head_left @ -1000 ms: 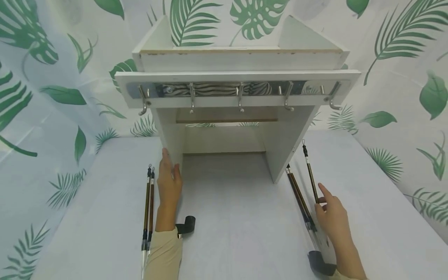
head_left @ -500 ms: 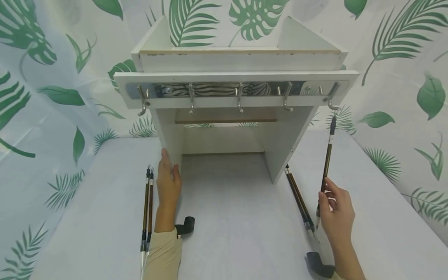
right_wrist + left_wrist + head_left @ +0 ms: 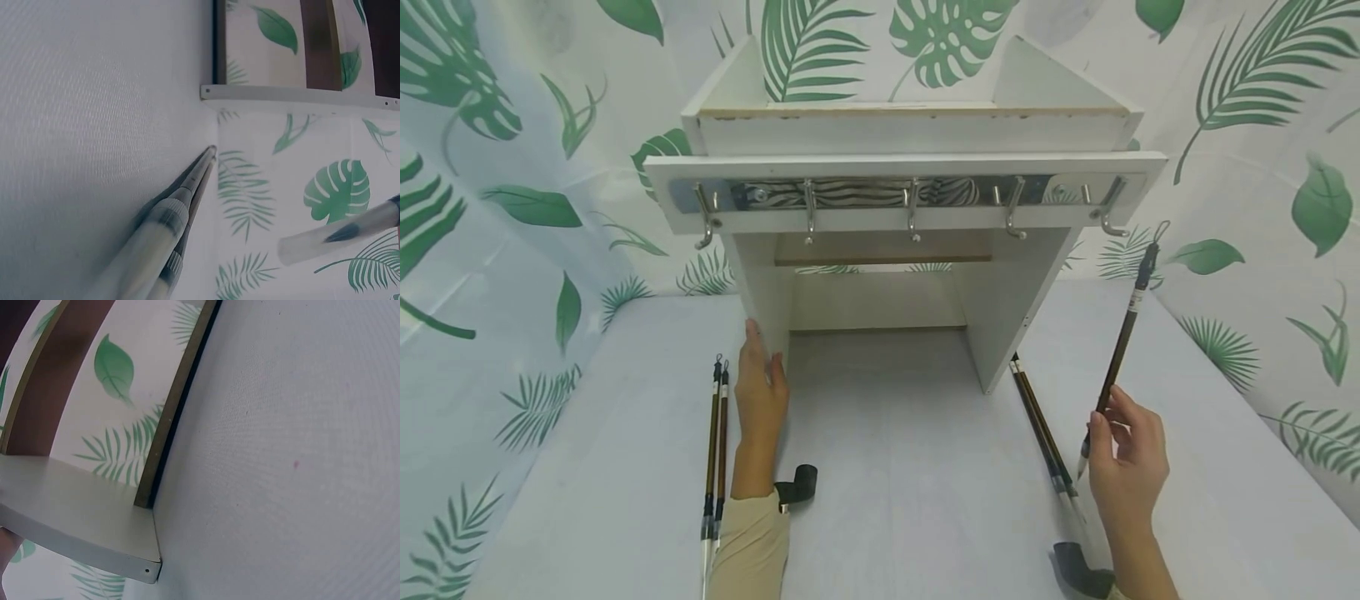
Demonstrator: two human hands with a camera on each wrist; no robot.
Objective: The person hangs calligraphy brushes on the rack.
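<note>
My right hand (image 3: 1129,467) pinches a calligraphy brush (image 3: 1122,342) between thumb and fingers, tilted with its hanging loop up and to the right. A clear cap (image 3: 340,231) covers its bristle end in the right wrist view. At the left, my left hand (image 3: 762,392) lies with straight fingers against the side panel (image 3: 763,287) of a white hook rack (image 3: 895,133). Metal hooks (image 3: 912,212) line the rack's front board. Only part of the left hand (image 3: 7,553) shows at the panel's edge in the left wrist view.
Two more brushes (image 3: 1043,429) lie on the white tabletop (image 3: 887,467) right of the rack. Another pair of brushes (image 3: 718,442) lies to its left. Leaf-patterned cloth (image 3: 1262,275) hangs behind and around the table.
My right hand has taken hold of the single brush at the right and lifted it; its loop end has swung up and right. The left hand stays at the panel.
</note>
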